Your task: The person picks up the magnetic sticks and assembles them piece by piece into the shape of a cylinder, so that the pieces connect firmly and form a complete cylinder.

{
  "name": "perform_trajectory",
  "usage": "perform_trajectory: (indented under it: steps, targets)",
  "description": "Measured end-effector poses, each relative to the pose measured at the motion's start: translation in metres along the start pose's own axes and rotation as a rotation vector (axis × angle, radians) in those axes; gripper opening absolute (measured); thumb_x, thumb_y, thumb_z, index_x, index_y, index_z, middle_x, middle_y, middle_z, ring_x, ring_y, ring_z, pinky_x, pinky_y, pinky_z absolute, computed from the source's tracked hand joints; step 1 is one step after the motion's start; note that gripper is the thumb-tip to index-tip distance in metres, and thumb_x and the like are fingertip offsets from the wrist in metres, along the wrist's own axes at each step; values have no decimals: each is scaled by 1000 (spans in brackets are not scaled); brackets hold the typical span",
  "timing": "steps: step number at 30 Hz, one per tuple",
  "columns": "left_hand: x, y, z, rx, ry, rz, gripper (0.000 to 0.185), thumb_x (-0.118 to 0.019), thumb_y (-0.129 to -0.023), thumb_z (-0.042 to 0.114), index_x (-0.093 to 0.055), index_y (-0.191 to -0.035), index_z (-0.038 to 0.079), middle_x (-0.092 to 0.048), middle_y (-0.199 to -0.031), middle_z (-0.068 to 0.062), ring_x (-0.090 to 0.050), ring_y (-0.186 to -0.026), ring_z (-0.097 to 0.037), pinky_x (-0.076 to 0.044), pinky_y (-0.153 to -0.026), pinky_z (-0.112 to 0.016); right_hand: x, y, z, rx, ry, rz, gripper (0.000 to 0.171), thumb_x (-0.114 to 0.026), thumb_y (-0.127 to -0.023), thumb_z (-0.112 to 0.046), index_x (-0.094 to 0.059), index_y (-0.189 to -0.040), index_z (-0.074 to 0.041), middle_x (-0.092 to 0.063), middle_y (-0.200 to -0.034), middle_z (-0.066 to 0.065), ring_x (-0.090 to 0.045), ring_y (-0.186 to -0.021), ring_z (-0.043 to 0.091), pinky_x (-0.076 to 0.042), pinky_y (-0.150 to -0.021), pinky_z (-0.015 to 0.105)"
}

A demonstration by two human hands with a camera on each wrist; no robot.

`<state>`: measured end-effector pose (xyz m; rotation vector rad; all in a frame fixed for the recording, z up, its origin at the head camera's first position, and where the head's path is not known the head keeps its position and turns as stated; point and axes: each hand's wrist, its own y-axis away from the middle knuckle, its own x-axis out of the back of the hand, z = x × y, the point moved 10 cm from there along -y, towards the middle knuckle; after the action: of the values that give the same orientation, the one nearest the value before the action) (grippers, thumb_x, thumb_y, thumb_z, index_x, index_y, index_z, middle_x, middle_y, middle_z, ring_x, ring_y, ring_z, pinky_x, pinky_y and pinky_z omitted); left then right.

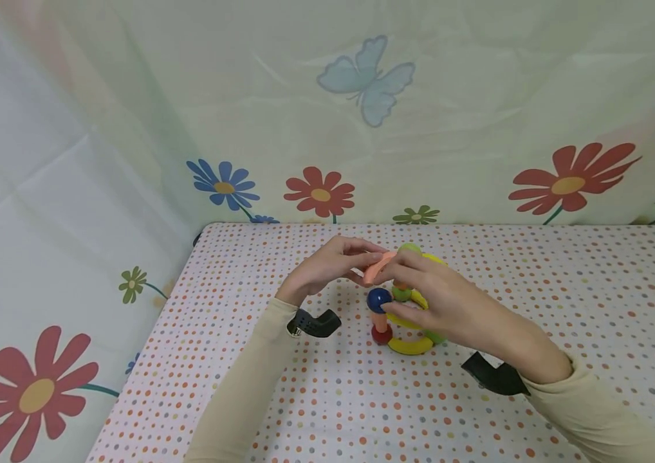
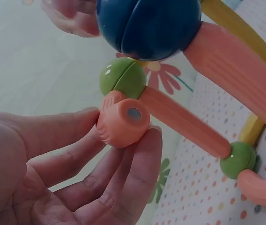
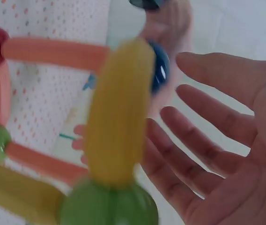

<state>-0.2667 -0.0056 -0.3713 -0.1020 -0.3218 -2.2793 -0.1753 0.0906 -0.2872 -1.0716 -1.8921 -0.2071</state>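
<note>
My left hand (image 1: 327,263) pinches a salmon-coloured magnetic stick (image 1: 375,272) between thumb and fingertips. In the left wrist view the stick's (image 2: 121,126) round end, with a grey metal spot, faces the camera, close by a green ball (image 2: 123,77). My right hand (image 1: 449,299) hovers over the structure's right side, its thumb near a blue ball (image 1: 379,298). Loosely spread fingers of that hand (image 3: 222,126) show in the right wrist view, behind a blurred yellow stick (image 3: 119,117); no grip shows there. Below the blue ball, an upright salmon stick (image 1: 380,321) meets a red ball (image 1: 382,334).
Curved yellow sticks (image 1: 410,346) and green balls form the structure's base on the dotted tabletop (image 1: 327,399). A light cloth backdrop (image 1: 455,116) with printed flowers and a butterfly hangs behind the table and along its left side. Black wrist mounts (image 1: 318,323) sit on both forearms.
</note>
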Motion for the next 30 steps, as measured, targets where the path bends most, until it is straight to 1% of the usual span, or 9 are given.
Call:
perform_trajectory:
  steps: [2,4,7,10,14,17,20,26,30]
  targets:
    - [1,-1,-2,10,24,-5,35,-61,-107,14,-64,-138,-2,-72,-123,-17,-73,-95,-19,-57,-96,-55,-9,0,-1,3,-20,-25,38,-86,-87,-5,-68,-120,-11,-61,-122,5,-61,-98,18,-59,-78,33]
    - [2,-2,-4,20,37,-3,35,-62,-107,14,-65,-138,-1,-72,-123,-15,-73,-93,-18,-55,-98,-57,-14,-1,-2,11,-29,-23,39,-86,-85,-4,-68,-119,-9,-60,-120,5,-61,-99,18,-59,-79,32]
    - [4,-3,-4,27,55,8,35,-63,-106,13,-66,-138,-1,-73,-123,-15,-73,-93,-18,-55,-97,-57,-17,-1,-2,17,-49,-10,38,-86,-85,-1,-69,-119,-7,-61,-118,4,-63,-97,17,-60,-79,32]
    - [4,-3,-3,33,68,17,34,-65,-105,13,-67,-136,0,-74,-121,-14,-73,-93,-18,-57,-95,-54,-18,-2,-2,15,-55,3,36,-85,-85,0,-69,-117,-5,-61,-117,4,-64,-96,17,-61,-78,35]
    - [3,-2,0,46,71,19,35,-66,-104,15,-68,-136,1,-75,-119,-13,-73,-94,-20,-55,-97,-58,-17,-2,-2,20,-39,37,33,-87,-84,0,-71,-112,-4,-62,-113,5,-65,-95,18,-61,-79,38]
    - [1,0,2,51,69,19,36,-68,-103,16,-67,-137,1,-75,-118,-13,-73,-94,-22,-52,-100,-62,-15,-1,-3,24,-17,69,32,-88,-82,-1,-72,-109,-4,-62,-111,4,-64,-95,19,-60,-78,38]
    - [0,0,3,45,69,18,36,-67,-103,14,-67,-137,1,-75,-118,-15,-73,-95,-25,-52,-99,-62,-14,0,-3,30,-1,99,33,-89,-81,0,-72,-109,-4,-61,-110,4,-62,-95,20,-60,-77,37]
    - [-2,0,1,40,71,11,35,-65,-104,12,-66,-137,-2,-74,-121,-17,-73,-97,-24,-56,-97,-57,-12,2,-3,44,-41,124,39,-88,-79,6,-70,-112,-2,-61,-113,8,-67,-96,22,-62,-78,36]
    - [-3,1,-1,42,66,5,37,-62,-107,15,-63,-138,-4,-71,-124,-18,-73,-102,-26,-59,-94,-49,-2,7,0,36,-59,161,35,-85,-83,5,-70,-112,-8,-61,-111,5,-69,-92,18,-62,-77,33]
